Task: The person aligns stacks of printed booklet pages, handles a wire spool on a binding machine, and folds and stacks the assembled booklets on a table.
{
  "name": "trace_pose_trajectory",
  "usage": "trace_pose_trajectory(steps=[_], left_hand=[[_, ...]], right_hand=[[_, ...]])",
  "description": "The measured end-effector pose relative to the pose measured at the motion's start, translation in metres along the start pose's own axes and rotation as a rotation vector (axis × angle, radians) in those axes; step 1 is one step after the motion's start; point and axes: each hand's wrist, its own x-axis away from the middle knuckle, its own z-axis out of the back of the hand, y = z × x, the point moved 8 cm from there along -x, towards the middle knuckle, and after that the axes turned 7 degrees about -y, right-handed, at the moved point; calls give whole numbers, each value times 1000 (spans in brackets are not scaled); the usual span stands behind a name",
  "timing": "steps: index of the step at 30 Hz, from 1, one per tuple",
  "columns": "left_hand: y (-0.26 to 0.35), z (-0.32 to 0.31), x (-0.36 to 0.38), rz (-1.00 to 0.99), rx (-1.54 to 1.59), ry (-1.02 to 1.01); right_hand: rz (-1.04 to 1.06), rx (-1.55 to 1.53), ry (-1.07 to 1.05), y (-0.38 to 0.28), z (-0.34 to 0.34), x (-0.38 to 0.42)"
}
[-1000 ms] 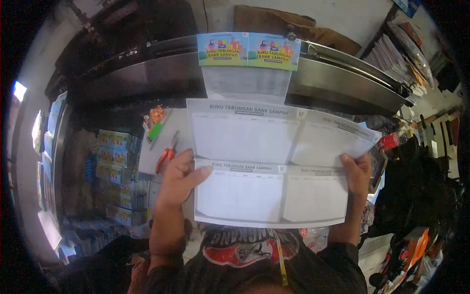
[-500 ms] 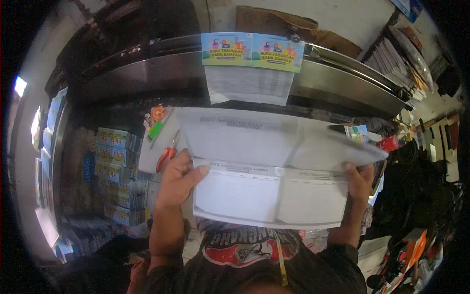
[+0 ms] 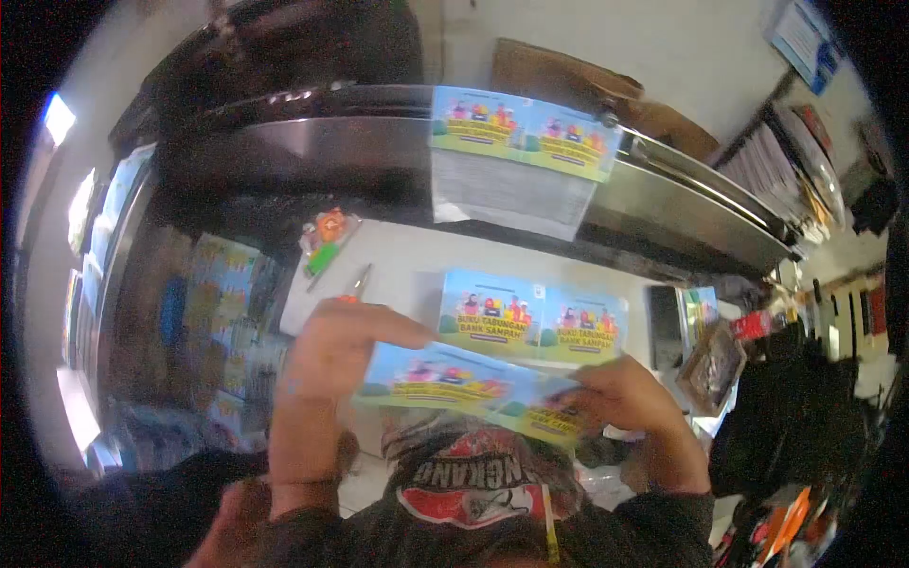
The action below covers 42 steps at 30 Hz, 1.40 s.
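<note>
Both hands hold a printed cover sheet (image 3: 445,379), blue and yellow with a cartoon design, near my chest and slightly blurred. My left hand (image 3: 350,336) grips its left end, thumb stretched along the upper edge. At the right end, my right hand (image 3: 630,398) has its fingers closed on the sheet. Just beyond, a matching cover sheet (image 3: 488,336) lettered "BUKU TABUNGAN BANK SAMPAH" lies on the white table (image 3: 398,251). Partly hidden behind my left hand are scissors (image 3: 360,281) with orange handles.
More cover sheets with white pages (image 3: 511,189) rest on the metal ledge ahead. Bundled printed booklets (image 3: 222,312) stand at left. A small orange and green packet (image 3: 327,246) sits at the table's left corner, a dark flat object (image 3: 666,327) at its right.
The large open sheet with white pages is no longer spread between my hands. A folded colour cover is in them now, and a matching cover shows on the table. The view has shifted.
</note>
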Motion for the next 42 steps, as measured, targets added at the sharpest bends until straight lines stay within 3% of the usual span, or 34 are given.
trace_pose_trajectory(steps=[1,3,4,7,8,10,12,14,16,18,19,21,23,25,26,33,38,42], left_hand=[[-13,21,14,-4,149,107],[-29,49,34,101,-283,100],[-30,58,39,112,-306,134],[-43,69,27,304,-301,14],[-42,85,26,306,-311,35],[-26,127,15,183,-618,101],[-3,204,8,331,-620,518],[23,300,2,319,-1123,759],[49,384,-6,234,-1328,910],[80,437,-17,287,-1545,989],[91,456,-28,285,-1550,992],[108,489,-41,484,-1722,1084],[117,506,-55,418,-1753,1092],[123,517,-70,354,-1782,1087],[121,520,-79,384,-1831,1025],[116,539,-107,591,-2068,764],[115,556,-107,545,-2135,742],[114,553,-106,456,-2185,742]], right_hand=[[-28,88,48,18,-3,6],[-69,109,117,30,3,3],[-109,32,118,29,6,0],[-182,5,155,51,10,-14],[-164,13,145,57,10,-17],[-241,-81,264,84,19,-16],[-278,-180,316,104,20,-14],[-355,-402,414,141,16,-7],[-382,-237,463,135,24,-4],[-328,-517,524,139,17,-8],[-392,-184,476,123,29,-8],[-385,-299,560,141,20,-2],[-382,-414,638,142,27,-4],[-670,-283,331,131,26,-13],[-690,-322,321,135,24,-14],[-622,-583,428,162,19,-20],[-644,-618,422,168,16,-30],[-511,-701,501,189,10,-24]])
